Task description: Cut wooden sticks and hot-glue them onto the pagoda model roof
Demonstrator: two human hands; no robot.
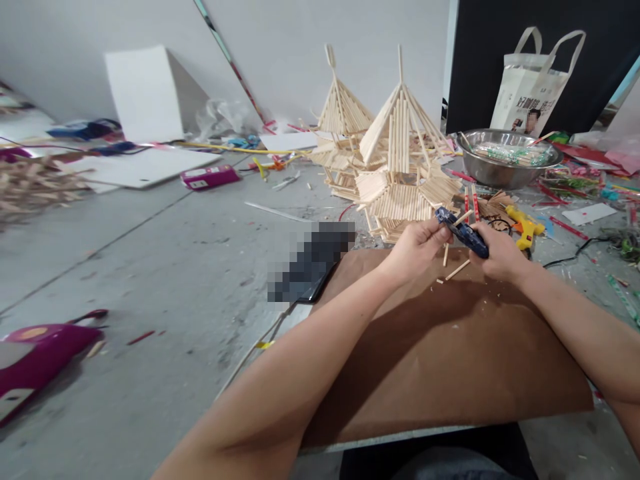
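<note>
My right hand point(500, 252) is closed on a dark blue hand tool point(467, 237), which looks like pliers or a cutter. Close to the tool's head, my left hand point(417, 248) has its fingers pinched together; a thin wooden stick point(463, 217) crosses the tool there, and whether the fingers grip it is hard to make out. Below the hands, a loose stick point(457, 270) and small bits lie on the brown board point(450, 360). Just beyond stand pagoda-like stick models with pointed roofs point(399, 133).
Left of the board lies a phone point(313, 263) with a cable. A yellow glue gun point(527, 228) is right of my right hand. Behind it stand a steel bowl point(500, 170) and a white bag point(525, 93). Purple devices point(210, 177) rest on the floor at left.
</note>
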